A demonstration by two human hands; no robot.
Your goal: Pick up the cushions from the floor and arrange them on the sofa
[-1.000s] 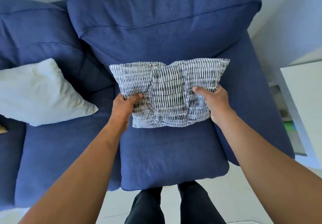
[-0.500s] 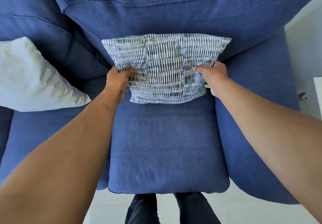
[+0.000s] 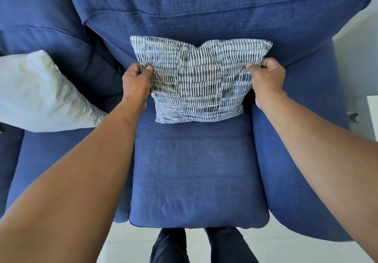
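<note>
A blue-and-white patterned cushion (image 3: 199, 80) stands on the seat of the blue sofa (image 3: 196, 172), leaning against the back cushion. My left hand (image 3: 136, 81) pinches its left edge. Its right edge is gripped by my right hand (image 3: 266, 78). The cushion's top edge dips in the middle. A white cushion (image 3: 38, 95) lies on the sofa seat to the left, apart from the patterned one.
The sofa's right armrest (image 3: 302, 160) runs beside my right arm. White floor (image 3: 126, 248) shows below the seat's front edge, with my dark trouser legs (image 3: 196, 246) against it. A white wall and furniture edge stand at the far right.
The patterned cushion has gone from above the seat back against the sofa's backrest, and both hands have shifted higher up its sides. The view has moved closer to the sofa.
</note>
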